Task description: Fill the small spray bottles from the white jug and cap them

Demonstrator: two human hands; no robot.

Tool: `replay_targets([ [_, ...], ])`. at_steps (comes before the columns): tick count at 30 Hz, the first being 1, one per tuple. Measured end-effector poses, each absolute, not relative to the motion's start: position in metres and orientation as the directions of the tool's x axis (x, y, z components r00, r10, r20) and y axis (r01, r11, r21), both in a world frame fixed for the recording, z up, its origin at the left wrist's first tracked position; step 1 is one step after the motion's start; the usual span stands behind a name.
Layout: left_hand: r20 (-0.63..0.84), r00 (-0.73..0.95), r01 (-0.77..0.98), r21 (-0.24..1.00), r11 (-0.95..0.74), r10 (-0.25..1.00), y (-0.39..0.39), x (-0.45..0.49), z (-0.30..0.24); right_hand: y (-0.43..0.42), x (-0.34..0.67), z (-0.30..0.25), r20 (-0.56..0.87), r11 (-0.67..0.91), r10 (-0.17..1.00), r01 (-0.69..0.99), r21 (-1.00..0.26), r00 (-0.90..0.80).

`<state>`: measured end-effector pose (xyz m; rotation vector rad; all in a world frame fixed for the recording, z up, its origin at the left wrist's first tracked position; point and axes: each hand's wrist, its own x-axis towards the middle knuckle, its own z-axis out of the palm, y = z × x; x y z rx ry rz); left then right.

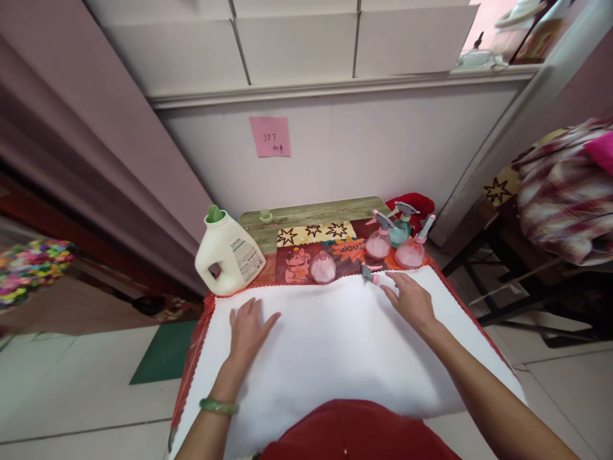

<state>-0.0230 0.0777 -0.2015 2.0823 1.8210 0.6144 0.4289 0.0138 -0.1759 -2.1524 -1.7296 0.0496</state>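
Observation:
A white cloth covers the near part of a small table. My left hand lies flat on the cloth's left side, fingers spread, holding nothing. My right hand rests on the cloth near its far right edge, fingers stretched toward a loose grey-and-pink spray head lying at the cloth's edge; the fingertips touch or almost touch it. Just beyond the cloth stands a pink bottle with no spray head on it.
A white detergent jug with a green cap stands at the table's far left. Three spray bottles cluster at the far right. A green cap sits on the wooden tabletop. A chair with plaid cloth stands right.

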Motion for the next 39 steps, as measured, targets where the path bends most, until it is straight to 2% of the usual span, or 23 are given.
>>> replay_targets([
  [3,0.155,0.214,0.768,0.583,-0.264,0.965,0.101,0.026,-0.196,0.047,0.411,-0.167,-0.033,-0.240,0.970,0.933,-0.269,0.240],
  [6,0.181,0.262,0.669,0.674,-0.314,0.948,0.124,0.079,-0.199,0.068,0.402,-0.169,-0.128,-0.271,0.960,0.935,-0.230,0.247],
  [14,0.108,0.086,0.519,0.844,-0.137,0.990,0.160,0.165,-0.207,0.068,0.403,-0.172,-0.093,-0.287,0.958,0.921,-0.265,0.272],
  [19,0.099,0.007,0.426,0.900,-0.093,0.995,0.163,0.170,-0.198,0.047,0.408,-0.157,0.031,-0.253,0.958,0.896,-0.366,0.284],
  [21,0.131,-0.013,0.390,0.914,-0.115,0.991,0.163,0.165,-0.187,0.038,0.413,-0.149,0.094,-0.221,0.952,0.864,-0.453,0.293],
  [23,0.182,-0.025,0.357,0.920,-0.161,0.983,0.161,0.157,-0.174,0.032,0.419,-0.137,0.152,-0.156,0.929,0.728,-0.668,0.338],
  [25,0.238,-0.036,0.332,0.919,-0.213,0.971,0.157,0.150,-0.158,0.028,0.424,-0.119,0.187,-0.015,0.893,0.441,-0.897,0.410],
  [27,0.285,-0.037,0.306,0.916,-0.260,0.958,0.148,0.143,-0.142,0.028,0.425,-0.093,0.213,0.161,0.859,0.149,-0.976,0.466],
  [30,0.334,-0.002,0.250,0.913,-0.323,0.943,0.126,0.135,-0.125,0.032,0.422,-0.043,0.252,0.405,0.786,-0.163,-0.900,0.564],
  [32,0.349,0.017,0.221,0.913,-0.344,0.937,0.108,0.133,-0.119,0.033,0.417,-0.010,0.264,0.487,0.769,-0.266,-0.832,0.583],
  [35,0.351,0.054,0.210,0.911,-0.354,0.935,0.085,0.133,-0.114,0.033,0.404,0.026,0.306,0.548,0.759,-0.311,-0.777,0.574],
  [39,0.407,0.119,0.240,0.873,-0.424,0.906,0.065,0.135,-0.111,0.030,0.383,0.047,0.372,0.570,0.766,-0.288,-0.770,0.524],
])
